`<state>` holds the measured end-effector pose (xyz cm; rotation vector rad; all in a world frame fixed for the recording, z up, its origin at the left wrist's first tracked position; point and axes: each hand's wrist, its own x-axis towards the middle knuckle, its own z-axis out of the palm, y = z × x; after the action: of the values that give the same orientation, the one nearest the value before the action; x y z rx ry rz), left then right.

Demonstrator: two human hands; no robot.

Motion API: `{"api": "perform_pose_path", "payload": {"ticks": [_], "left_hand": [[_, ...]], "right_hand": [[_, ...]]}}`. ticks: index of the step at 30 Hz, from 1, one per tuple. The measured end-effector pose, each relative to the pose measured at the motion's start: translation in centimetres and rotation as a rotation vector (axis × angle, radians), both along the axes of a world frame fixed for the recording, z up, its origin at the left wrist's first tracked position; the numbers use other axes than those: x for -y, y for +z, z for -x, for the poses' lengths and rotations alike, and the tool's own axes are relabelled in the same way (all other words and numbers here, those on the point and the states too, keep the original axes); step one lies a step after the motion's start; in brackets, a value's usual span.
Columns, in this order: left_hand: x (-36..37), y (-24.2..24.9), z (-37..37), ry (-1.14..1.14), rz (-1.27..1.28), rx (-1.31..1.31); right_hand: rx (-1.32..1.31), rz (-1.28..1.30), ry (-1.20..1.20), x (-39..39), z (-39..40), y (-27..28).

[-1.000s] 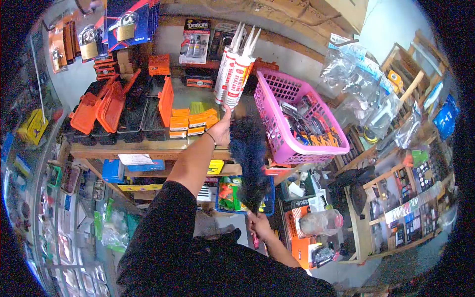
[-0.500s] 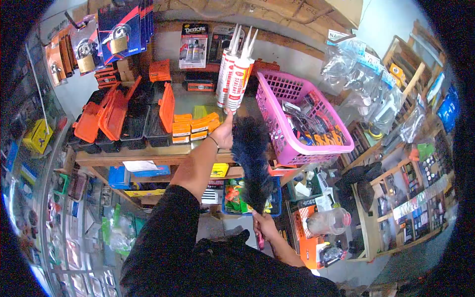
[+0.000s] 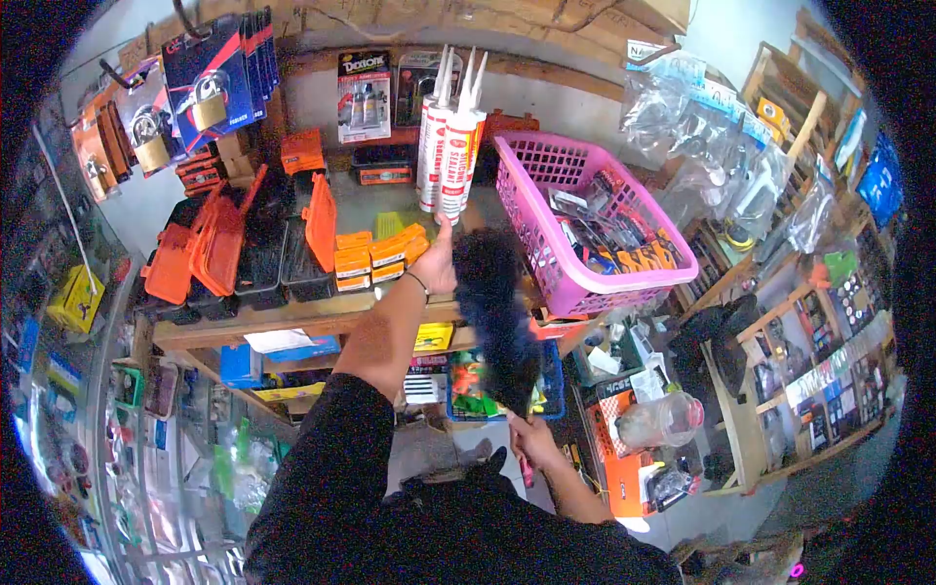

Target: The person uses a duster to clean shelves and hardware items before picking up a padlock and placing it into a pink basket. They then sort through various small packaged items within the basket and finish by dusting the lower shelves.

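One duster (image 3: 502, 322), one pink basket (image 3: 561, 255), apparently at least three sealant tubes (image 3: 454, 166).

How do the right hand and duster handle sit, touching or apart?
Touching. The head view shows the right hand closed around the duster handle, its pink end showing below.

Wooden shelving (image 3: 263, 324) stands against a pale wall (image 3: 736, 41), with rough timber (image 3: 487, 16) overhead. A glass-panelled cabinet (image 3: 122, 531) flanks it at left, a compartmented wooden rack (image 3: 772, 402) at right. Pale flooring (image 3: 673, 525) is visible below.

Tubes (image 3: 455, 168) stand between boxes (image 3: 353, 261) and basket (image 3: 542, 222) (basket right).
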<state>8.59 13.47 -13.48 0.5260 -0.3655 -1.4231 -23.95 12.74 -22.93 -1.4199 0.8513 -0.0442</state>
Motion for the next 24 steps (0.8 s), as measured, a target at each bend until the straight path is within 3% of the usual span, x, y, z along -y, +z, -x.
{"api": "perform_pose_path", "payload": {"ticks": [2, 4, 5, 7, 8, 10, 12, 13, 15, 17, 19, 20, 23, 24], "left_hand": [[0.9, -1.3, -0.9, 0.147, -0.203, 0.123], [1.1, -2.2, -1.8, 0.058, -0.070, 0.048], [0.8, -1.7, -1.7, -0.036, 0.067, -0.013], [-0.2, -1.4, -0.8, 0.064, 0.064, 0.024], [-0.3, -0.4, 0.1, 0.072, -0.021, 0.024], [-0.2, -0.2, -0.4, 0.091, -0.105, 0.033], [-0.6, -1.1, -1.6, -0.480, 0.340, -0.196], [0.0, -1.5, -1.8, -0.457, 0.335, -0.187], [0.3, -0.8, -0.2, 0.174, -0.097, 0.062], [0.0, -1.4, -0.7, 0.129, -0.085, 0.032], [0.2, -3.0, -1.9, 0.085, 0.060, 0.048], [0.0, -2.2, -1.1, 0.070, 0.158, -0.001], [0.0, -2.0, -1.0, 0.210, 0.020, 0.019], [0.6, -1.5, -0.6, 0.268, -0.062, 0.003]], "right_hand": [[-0.010, -0.029, 0.080, -0.6, 0.2, -1.2], [0.056, -0.094, 0.246, -1.0, 0.4, -0.9], [0.056, -0.093, 0.259, -0.8, 0.4, -0.1], [0.061, 0.074, 0.112, -0.3, 0.1, 0.8], [0.102, -0.047, 0.005, -0.1, -0.3, 0.7], [0.079, -0.020, 0.152, 0.4, -0.1, 0.9], [0.028, -0.065, 0.300, 0.8, 0.4, 0.6], [0.034, -0.070, 0.323, 2.0, 0.4, 0.0], [0.102, -0.192, 0.170, 3.6, 0.2, -0.2], [0.117, -0.188, 0.226, 4.3, 0.1, -1.4], [0.077, -0.091, 0.442, 5.3, 0.2, -4.9], [0.185, 0.067, 0.484, 5.2, 0.1, -3.0], [0.086, -0.050, 0.318, 7.3, -0.3, -3.1], [0.060, 0.035, 0.323, 7.8, -0.4, -3.3]]}}
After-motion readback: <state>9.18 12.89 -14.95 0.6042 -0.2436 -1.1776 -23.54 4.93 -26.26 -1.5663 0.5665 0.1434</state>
